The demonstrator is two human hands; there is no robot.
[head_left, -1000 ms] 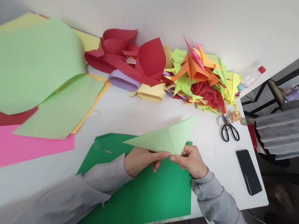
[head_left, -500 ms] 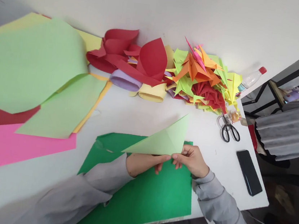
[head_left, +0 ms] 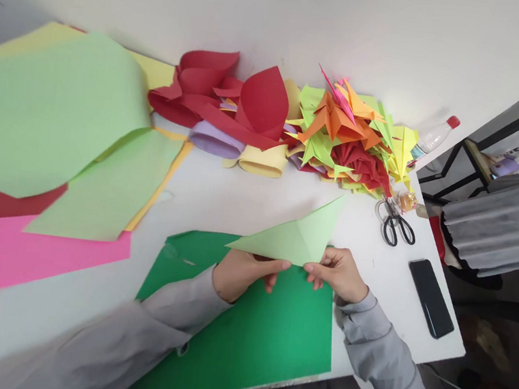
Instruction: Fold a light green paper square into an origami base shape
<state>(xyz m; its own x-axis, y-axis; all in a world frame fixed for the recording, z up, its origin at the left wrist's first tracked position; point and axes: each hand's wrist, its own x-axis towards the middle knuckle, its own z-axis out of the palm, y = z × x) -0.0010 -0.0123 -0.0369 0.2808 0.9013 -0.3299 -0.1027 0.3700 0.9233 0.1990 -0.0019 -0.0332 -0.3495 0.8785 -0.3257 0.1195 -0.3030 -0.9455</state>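
A light green sheet of paper [head_left: 294, 237], folded to a triangle with a crease down its middle, is held up between my two hands. My left hand [head_left: 247, 272] pinches its lower edge with the thumb on the near side. On the same edge, farther right, my right hand [head_left: 337, 273] pinches with thumb and fingers. The fingers behind the paper are partly hidden. Beneath both hands lies a dark green sheet [head_left: 266, 328] at the front of the white table.
Large coloured sheets [head_left: 51, 118] spread over the left side. Curled red paper [head_left: 265, 107] and a heap of folded paper pieces [head_left: 342, 135] line the wall. Scissors [head_left: 397, 227], a phone [head_left: 431, 297] and a bottle [head_left: 437, 137] are on the right.
My hands have moved apart along the paper's lower edge. The folded paper has shifted slightly right and up.
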